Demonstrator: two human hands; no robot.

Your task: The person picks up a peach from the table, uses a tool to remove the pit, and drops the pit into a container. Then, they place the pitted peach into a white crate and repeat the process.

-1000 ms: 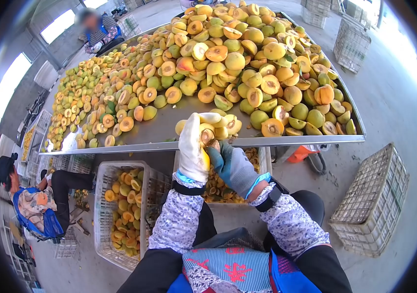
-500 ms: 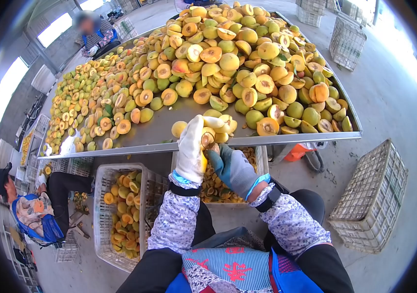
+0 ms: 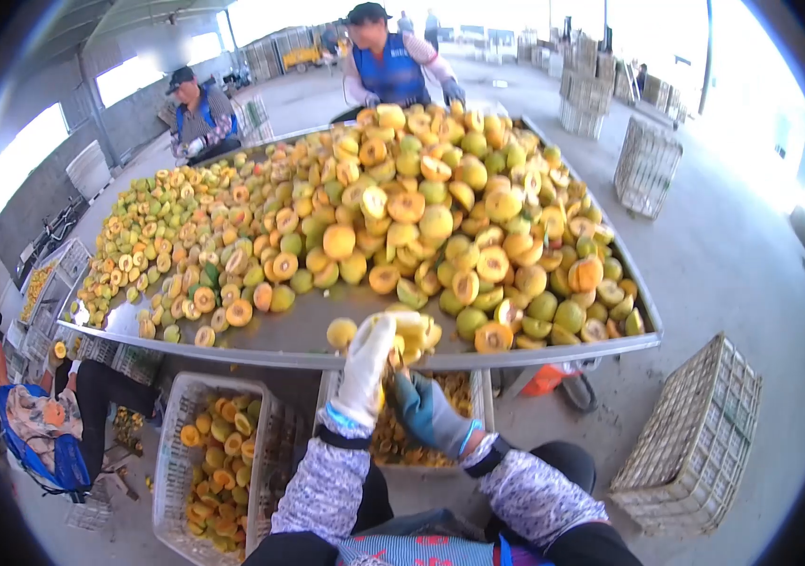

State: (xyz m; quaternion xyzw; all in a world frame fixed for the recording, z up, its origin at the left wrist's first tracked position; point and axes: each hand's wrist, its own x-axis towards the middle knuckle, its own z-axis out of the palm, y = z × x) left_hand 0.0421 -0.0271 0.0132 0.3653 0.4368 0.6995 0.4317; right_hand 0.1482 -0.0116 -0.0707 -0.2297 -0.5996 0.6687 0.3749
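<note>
A large heap of halved yellow-orange fruit (image 3: pixel 436 224) covers the metal table (image 3: pixel 318 325). My left hand (image 3: pixel 365 368), in a white glove, is closed around several fruit halves (image 3: pixel 414 332) at the table's near edge. Against it, slightly lower and to the right, is my right hand (image 3: pixel 429 407) in a grey-blue glove, its fingers pinched at the underside of the fruit; what they grip is too small to tell. Below both hands stands a crate (image 3: pixel 486 396) with small fruit pieces in it. A white crate (image 3: pixel 168 472) of fruit halves is at the lower left.
An upturned-looking pale crate (image 3: pixel 690 439) stands on the floor at the right. One person (image 3: pixel 393 66) is behind the table, another (image 3: pixel 202 113) at its far left corner, and a third (image 3: pixel 49 415) sits at the left. Stacked crates (image 3: pixel 586 99) are farther back.
The view has tilted up, so the table and hands appear lower and the person behind the table now shows. Both hands remain together at the fruit.
</note>
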